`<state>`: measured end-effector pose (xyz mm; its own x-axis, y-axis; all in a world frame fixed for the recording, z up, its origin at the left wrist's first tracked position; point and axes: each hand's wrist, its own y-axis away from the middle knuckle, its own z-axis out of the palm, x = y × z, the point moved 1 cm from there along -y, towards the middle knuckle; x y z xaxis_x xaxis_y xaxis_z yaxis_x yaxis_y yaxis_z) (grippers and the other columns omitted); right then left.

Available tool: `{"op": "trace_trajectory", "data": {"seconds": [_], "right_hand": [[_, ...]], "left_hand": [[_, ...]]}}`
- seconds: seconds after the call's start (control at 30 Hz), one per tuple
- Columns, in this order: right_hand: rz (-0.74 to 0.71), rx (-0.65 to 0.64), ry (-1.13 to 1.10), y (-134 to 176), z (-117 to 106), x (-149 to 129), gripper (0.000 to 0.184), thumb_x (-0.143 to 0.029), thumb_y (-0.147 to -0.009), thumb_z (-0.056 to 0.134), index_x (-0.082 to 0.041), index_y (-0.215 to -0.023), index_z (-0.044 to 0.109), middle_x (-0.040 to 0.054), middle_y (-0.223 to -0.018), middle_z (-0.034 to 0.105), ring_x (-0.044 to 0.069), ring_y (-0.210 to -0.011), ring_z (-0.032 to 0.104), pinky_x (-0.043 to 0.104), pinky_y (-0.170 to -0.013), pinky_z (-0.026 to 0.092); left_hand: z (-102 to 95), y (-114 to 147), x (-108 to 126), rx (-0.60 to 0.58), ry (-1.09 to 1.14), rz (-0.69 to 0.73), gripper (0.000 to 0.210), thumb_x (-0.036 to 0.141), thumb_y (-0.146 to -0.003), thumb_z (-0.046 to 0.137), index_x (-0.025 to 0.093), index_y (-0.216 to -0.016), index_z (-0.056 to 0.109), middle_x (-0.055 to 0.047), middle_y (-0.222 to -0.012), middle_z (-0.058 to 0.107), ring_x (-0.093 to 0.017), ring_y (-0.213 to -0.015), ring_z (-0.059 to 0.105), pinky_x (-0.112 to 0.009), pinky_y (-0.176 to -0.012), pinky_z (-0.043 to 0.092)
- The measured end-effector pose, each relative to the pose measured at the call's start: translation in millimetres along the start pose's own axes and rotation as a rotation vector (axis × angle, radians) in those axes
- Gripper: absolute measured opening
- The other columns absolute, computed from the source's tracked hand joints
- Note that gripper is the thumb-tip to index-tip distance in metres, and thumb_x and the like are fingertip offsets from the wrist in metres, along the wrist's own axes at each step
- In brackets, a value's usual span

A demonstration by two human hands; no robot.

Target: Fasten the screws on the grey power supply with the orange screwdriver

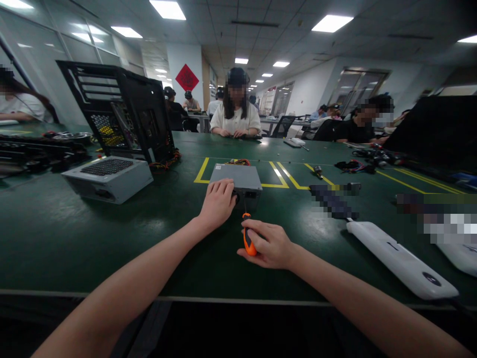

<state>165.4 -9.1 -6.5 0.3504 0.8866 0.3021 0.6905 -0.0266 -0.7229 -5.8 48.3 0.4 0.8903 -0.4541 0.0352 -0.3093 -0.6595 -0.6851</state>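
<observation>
A grey computer power supply [238, 175] sits on the green table in front of me, coloured wires showing at its far side. My left hand [219, 199] rests over its near left corner, fingers curled onto the top and edge, gripping it. In my right hand [271, 244] is an orange and black screwdriver [249, 246], held by the handle. Its thin shaft points away from me at the near face of the power supply, beside the socket. Whether the tip sits in a screw is too small to tell.
A second power supply [108, 179] lies at left, before an open black computer case [122, 109]. Yellow tape lines [278, 174] mark the green table [179, 268]. At right lie a white elongated device [398, 258] and cables [356, 166]. A person [236, 112] sits opposite.
</observation>
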Motion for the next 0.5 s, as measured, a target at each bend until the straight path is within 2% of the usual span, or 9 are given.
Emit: {"op": "trace_trajectory", "data": {"seconds": [0.13, 0.33, 0.5], "right_hand": [[-0.012, 0.008, 0.033, 1, -1, 1, 0.021, -0.038, -0.082, 0.052, -0.017, -0.085, 0.048, 0.0129, -0.094, 0.061, 0.016, -0.079, 0.062, 0.023, -0.058, 0.05], [-0.025, 0.021, 0.107, 0, -13, 5, 0.016, -0.027, -0.082, 0.052, -0.02, -0.096, 0.053, 0.0112, -0.097, 0.059, 0.015, -0.076, 0.06, 0.026, -0.063, 0.049], [-0.032, -0.062, 0.11, 3, -14, 4, 0.015, -0.029, -0.084, 0.046, -0.018, -0.092, 0.051, 0.012, -0.097, 0.058, 0.017, -0.086, 0.058, 0.026, -0.065, 0.05]], "left_hand": [[2.6, -2, -1, 0.005, -0.015, -0.015, 0.023, 0.019, -0.085, 0.042, 0.017, -0.107, 0.048, -0.009, -0.117, 0.053, -0.023, -0.11, 0.044, -0.038, -0.093, 0.034], [5.7, -3, -2, 0.005, -0.025, -0.051, 0.02, 0.02, -0.085, 0.043, 0.019, -0.104, 0.049, -0.008, -0.115, 0.054, -0.024, -0.106, 0.046, -0.039, -0.085, 0.036], [5.6, -3, -8, 0.036, 0.065, -0.058, 0.016, 0.02, -0.085, 0.045, 0.021, -0.1, 0.048, -0.005, -0.112, 0.055, -0.021, -0.104, 0.047, -0.037, -0.086, 0.035]]}}
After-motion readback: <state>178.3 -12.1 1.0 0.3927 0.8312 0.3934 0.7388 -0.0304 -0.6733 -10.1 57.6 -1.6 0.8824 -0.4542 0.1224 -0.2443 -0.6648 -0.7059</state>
